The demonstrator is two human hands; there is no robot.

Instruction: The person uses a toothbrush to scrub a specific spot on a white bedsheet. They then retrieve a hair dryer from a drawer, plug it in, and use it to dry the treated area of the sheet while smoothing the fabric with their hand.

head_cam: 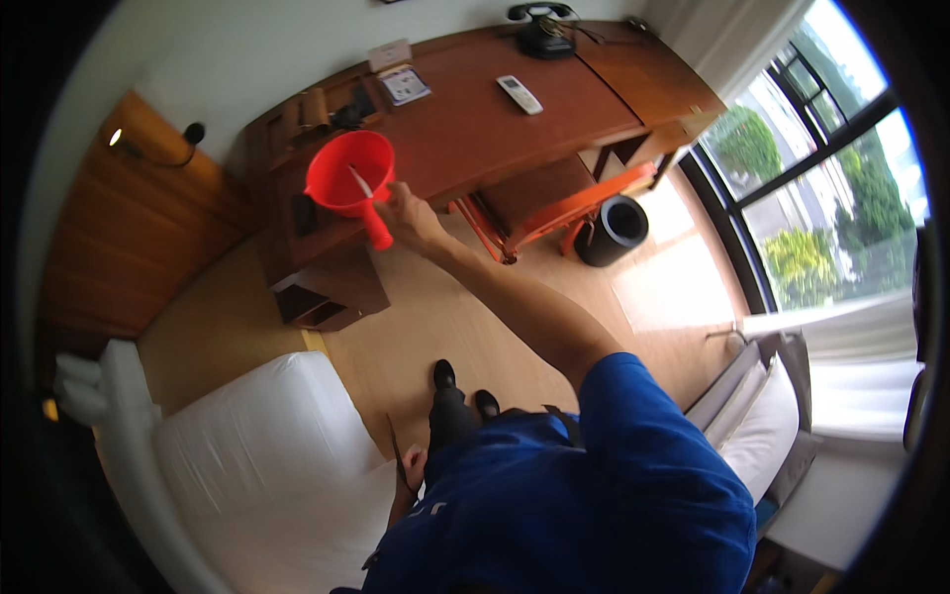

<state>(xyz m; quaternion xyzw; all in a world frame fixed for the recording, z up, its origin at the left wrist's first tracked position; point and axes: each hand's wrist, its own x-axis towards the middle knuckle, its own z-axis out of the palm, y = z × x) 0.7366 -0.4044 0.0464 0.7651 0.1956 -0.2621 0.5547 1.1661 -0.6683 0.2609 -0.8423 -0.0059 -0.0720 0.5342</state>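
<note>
My right hand (410,219) reaches out over the near left end of the desk, its fingers bent at the rim and handle base of a red plastic dipper (338,171). A slim whitish stick-like item (361,182) with a dark tip slants inside the bowl towards my fingertips. Whether I grip the dipper, the slim item or both cannot be made out. Low by my left leg, my left hand (415,468) is curled around a thin dark strip (395,445), partly hidden by my blue shirt.
The wooden desk (460,141) bears a remote control (519,95), a black telephone (547,33), an organiser tray and printed cards (406,85). An orange-framed chair (549,211) and a black bin (614,230) stand before it. A white-covered armchair or sofa (267,438) is at left, cushions (761,431) at right.
</note>
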